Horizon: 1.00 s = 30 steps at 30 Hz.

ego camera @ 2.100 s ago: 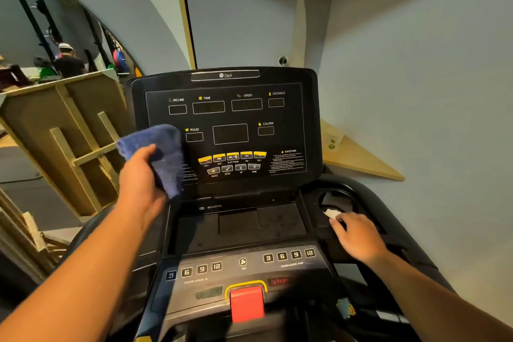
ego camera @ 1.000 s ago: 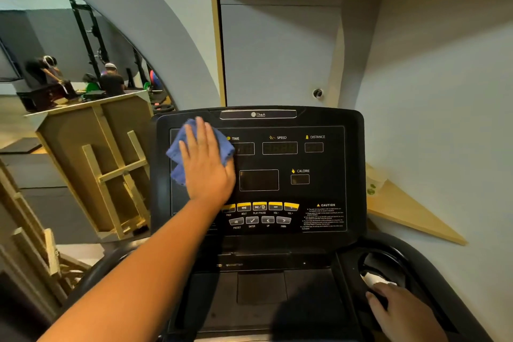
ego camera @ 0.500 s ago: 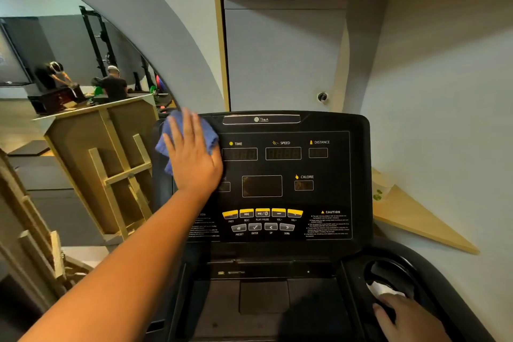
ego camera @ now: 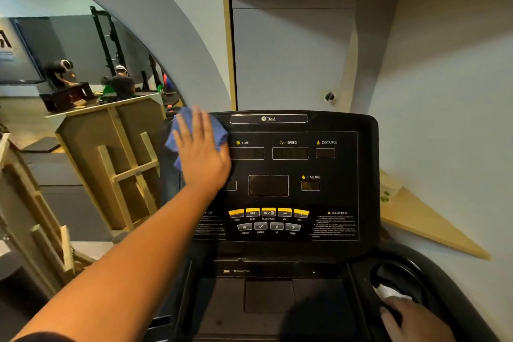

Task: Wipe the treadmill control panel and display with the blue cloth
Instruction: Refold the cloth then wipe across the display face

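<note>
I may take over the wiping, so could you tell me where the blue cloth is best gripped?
Probably by the loose bunched edge of the blue cloth, coming from the left. The left hand presses its middle flat against the display panel, so only that edge, overhanging the panel's upper-left corner, is free to pinch.

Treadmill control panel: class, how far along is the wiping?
Done: nothing visibly finished. In hand: the left hand presses the crumpled blue cloth flat on the black control panel's upper-left corner. Left: the display windows, yellow buttons and right side.
</note>
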Motion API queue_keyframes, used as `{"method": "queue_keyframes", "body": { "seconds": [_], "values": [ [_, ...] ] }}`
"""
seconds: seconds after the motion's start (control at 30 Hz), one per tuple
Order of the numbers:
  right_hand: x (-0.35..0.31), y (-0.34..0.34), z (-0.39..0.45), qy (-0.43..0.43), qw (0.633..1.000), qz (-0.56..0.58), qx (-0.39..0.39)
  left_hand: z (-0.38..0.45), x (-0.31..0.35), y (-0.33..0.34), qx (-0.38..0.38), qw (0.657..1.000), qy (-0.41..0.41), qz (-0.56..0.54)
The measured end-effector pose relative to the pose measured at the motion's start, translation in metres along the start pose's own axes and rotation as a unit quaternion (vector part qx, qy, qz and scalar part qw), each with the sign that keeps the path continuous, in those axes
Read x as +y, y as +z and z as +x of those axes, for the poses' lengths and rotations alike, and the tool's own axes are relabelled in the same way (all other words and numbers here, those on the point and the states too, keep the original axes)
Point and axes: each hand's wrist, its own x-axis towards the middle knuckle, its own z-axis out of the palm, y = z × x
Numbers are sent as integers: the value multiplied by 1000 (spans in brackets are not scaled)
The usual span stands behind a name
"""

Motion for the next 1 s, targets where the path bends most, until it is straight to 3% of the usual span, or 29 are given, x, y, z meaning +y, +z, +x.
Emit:
{"method": "queue_keyframes", "body": {
  "seconds": [0.13, 0.2, 0.27, 0.33, 0.4, 0.5, 0.67, 0.73, 0.87, 0.93, 1.0],
  "values": [
    [6, 6, 4, -5, 1000, -22, -2, -8, 35, 11, -24, 989, 140, 30],
    [6, 6, 4, 2, 1000, -5, -3, -9, 24, 8, -54, 961, 269, 34],
    [5, 6, 6, -3, 1000, -2, -7, -1, -3, 2, -59, 936, 342, 58],
    [4, 5, 9, 0, 1000, -2, -8, 9, -29, -5, -37, 956, 284, 54],
    [2, 4, 8, 2, 1000, -12, -5, 14, -38, -10, -19, 989, 142, 28],
    [2, 3, 2, 10, 999, -25, 19, 10, -1, -5, -5, 1000, 24, 16],
    [6, 9, -5, 5, 999, -35, 23, -6, 72, 16, -18, 993, 116, 18],
    [11, 11, -7, -3, 999, -34, 22, -16, 85, 20, -32, 980, 196, 16],
    [12, 11, -12, -12, 999, -20, 26, -30, 75, 23, -68, 901, 425, 51],
    [12, 11, -14, -13, 999, -20, 27, -19, 61, 20, -58, 896, 437, 60],
    [13, 12, -14, -17, 999, -22, 37, -2, 55, 15, -45, 932, 358, 47]
  ]
}}
